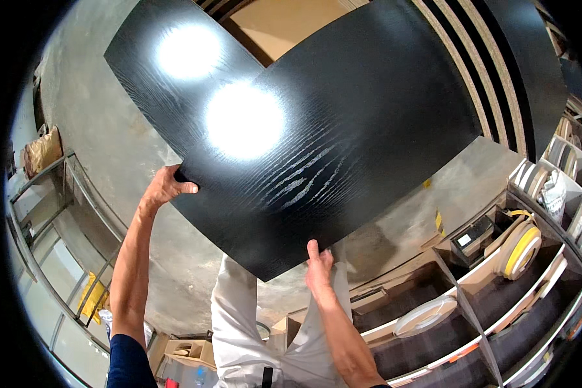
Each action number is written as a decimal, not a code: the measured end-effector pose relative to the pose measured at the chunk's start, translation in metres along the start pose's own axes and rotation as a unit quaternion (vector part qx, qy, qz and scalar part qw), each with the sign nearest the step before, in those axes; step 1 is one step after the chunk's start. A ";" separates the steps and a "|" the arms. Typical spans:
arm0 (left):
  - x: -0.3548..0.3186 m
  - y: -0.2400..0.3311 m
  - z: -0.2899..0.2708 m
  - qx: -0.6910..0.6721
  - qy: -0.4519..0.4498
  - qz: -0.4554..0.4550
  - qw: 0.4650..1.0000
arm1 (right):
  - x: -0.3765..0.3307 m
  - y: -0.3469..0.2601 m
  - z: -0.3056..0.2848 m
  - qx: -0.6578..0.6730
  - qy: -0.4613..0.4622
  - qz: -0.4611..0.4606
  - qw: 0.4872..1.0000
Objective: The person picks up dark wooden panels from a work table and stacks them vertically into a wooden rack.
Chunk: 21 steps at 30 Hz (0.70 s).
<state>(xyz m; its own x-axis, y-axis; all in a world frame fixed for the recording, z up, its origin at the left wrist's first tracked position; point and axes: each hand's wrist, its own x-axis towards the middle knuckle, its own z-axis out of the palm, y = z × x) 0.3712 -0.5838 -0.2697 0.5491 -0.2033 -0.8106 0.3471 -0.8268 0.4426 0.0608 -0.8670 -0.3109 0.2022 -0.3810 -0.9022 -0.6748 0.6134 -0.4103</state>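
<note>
A large black wood-grain panel [368,116] is in front of me, tilted, with a bright lamp reflection on its face. My left hand [168,186] grips its left corner, the thumb lying on top and the fingers hidden beneath. At the near edge my right hand [318,265] pinches the panel, thumb up along the edge. Another black panel [149,97] of the same finish lies under it to the far left.
Several black panels with raw chipboard edges [478,64] stand at the upper right. A compartment shelf [459,284] with edge-banding rolls [520,252] curves along the right. To the left is a metal rail frame [71,200] with a yellow bag [94,297]. Concrete floor [97,97] surrounds the panels.
</note>
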 end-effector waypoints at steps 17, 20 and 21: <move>0.155 0.258 0.004 -0.027 0.041 0.122 0.991 | 0.124 -0.259 -0.039 -0.039 0.067 -0.179 0.981; 0.183 0.337 0.023 -0.027 -0.018 0.130 0.991 | 0.156 -0.324 -0.049 -0.018 0.112 -0.208 0.971; 0.190 0.348 0.032 -0.008 0.008 0.176 0.984 | 0.157 -0.332 -0.050 -0.018 0.115 -0.218 0.969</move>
<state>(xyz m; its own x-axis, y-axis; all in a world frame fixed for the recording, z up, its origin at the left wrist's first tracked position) 0.5720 -0.9264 -0.2817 0.6490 -0.4668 -0.6007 0.1453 -0.6990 0.7002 0.2811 -1.1645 -0.3099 0.3121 -0.7453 -0.5892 -0.5870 0.3363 -0.7364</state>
